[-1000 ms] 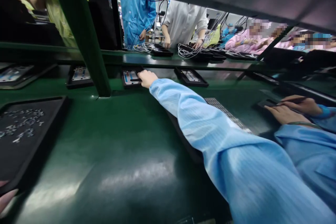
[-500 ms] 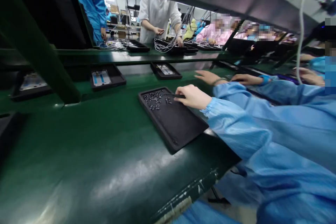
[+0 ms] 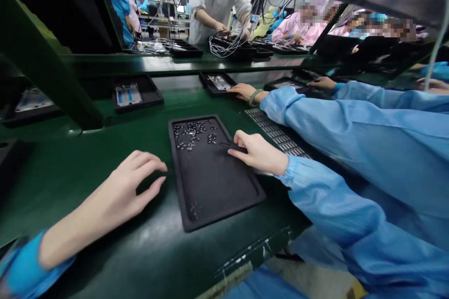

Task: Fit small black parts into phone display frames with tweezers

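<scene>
A black tray [image 3: 217,177] lies on the green bench, with small dark shiny parts [image 3: 191,133] scattered at its far end. A few tiny clear bits [image 3: 195,210] lie in its near left corner. Over the tray's right edge, my right hand [image 3: 259,152] grips black tweezers [image 3: 231,146]. Their tips point left, just above the tray floor, and I make out no part between them. My left hand [image 3: 135,182] is held over the bench left of the tray, fingers curved and thumb apart, with nothing in it.
Beyond the tray, a co-worker's hand with a bracelet [image 3: 247,93] touches a tray holding a metal-framed device [image 3: 218,82]. Another tray with a device [image 3: 129,95] sits further left, near a green post [image 3: 66,74]. A slotted strip [image 3: 277,133] lies right of my tray.
My left hand has come into view from the left. My right hand with the tweezers has drawn back from the parts toward the tray's right edge. The co-worker's hand has reached the device tray.
</scene>
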Motion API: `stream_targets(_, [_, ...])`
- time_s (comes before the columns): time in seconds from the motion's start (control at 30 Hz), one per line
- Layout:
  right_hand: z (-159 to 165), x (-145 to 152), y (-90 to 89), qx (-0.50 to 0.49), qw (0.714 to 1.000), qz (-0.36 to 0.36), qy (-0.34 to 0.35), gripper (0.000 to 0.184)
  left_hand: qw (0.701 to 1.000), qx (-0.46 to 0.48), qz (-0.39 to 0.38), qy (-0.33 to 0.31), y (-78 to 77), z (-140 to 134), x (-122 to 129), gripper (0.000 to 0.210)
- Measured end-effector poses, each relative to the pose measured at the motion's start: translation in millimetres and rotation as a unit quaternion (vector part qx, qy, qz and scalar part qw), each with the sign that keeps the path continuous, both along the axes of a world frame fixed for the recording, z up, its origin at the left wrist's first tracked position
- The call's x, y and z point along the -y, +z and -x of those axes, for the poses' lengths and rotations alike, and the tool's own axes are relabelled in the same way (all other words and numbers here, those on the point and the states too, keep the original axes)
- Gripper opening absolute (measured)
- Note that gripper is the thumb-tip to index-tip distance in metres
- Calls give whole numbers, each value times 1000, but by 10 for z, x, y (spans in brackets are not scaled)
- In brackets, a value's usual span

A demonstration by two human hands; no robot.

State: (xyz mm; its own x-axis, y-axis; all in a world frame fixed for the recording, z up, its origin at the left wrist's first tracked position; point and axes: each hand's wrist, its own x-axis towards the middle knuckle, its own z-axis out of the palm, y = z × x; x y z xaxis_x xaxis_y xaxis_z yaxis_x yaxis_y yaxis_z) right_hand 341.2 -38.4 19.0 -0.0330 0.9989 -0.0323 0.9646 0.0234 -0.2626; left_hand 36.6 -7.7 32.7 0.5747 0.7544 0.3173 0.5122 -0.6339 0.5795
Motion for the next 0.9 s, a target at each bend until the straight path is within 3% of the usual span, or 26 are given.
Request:
stream_targets(0.13, [79,40,89,-15,999,34,26,22,998,-33,-46,-10,-199,-139,-149,21])
stream_targets(0.23, [72,-104,180,-7,998,-4,59,23,998,-43,-30,-34,-301,-111,-164,22])
stream_targets(0.33, [160,-369,203,-64,982,-49,169,18,998,-45,-18,-40,-318,-90,-148,19])
stream_targets(0.47, [476,-643,118,-154,935,-18,318,14,1000,-3,28,-7,-308,-102,-158,17])
stream_targets(0.6, [712,-704,43,-156,936,-3,315,26,988,54,124,73,-357,-102,-206,22])
stream_targets(0.7, [761,-722,22,-152,941,-3,303,37,981,61,164,86,-407,-89,-227,24])
stream_targets(0.9, [790,-776,1,-153,928,-2,339,22,983,48,160,75,-419,-77,-225,24])
